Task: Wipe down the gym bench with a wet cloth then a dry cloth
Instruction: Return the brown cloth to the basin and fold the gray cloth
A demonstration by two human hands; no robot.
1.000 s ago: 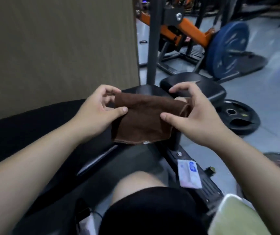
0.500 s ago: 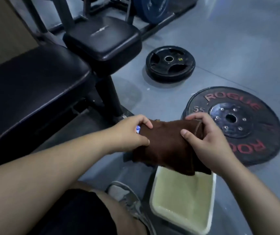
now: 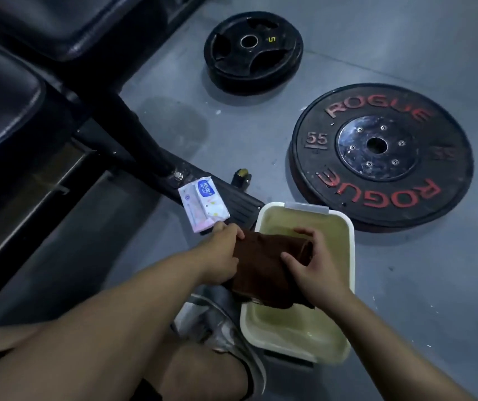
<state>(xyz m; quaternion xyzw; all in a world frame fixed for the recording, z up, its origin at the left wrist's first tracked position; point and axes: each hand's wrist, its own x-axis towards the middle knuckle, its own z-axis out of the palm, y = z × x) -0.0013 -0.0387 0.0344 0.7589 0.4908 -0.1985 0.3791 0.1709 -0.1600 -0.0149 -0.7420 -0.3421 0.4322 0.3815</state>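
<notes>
We see a smooth grey floor (image 3: 405, 285) with a dull sheen, marked by scattered white specks and one darker patch (image 3: 174, 123). Two black weight plates lie flat on it, apart from each other. The small plate (image 3: 253, 52), marked 5, lies at the top. The large plate (image 3: 381, 154) is lettered ROGUE in red, marked 55, and has a metal hub. Left of the large plate we note a small dark object (image 3: 242, 178) with a yellowish top. Light is dim and cool.

Matt brown cloth (image 3: 263, 273), smooth plastic tub (image 3: 350, 256), glossy padded bench (image 3: 3, 111).
</notes>
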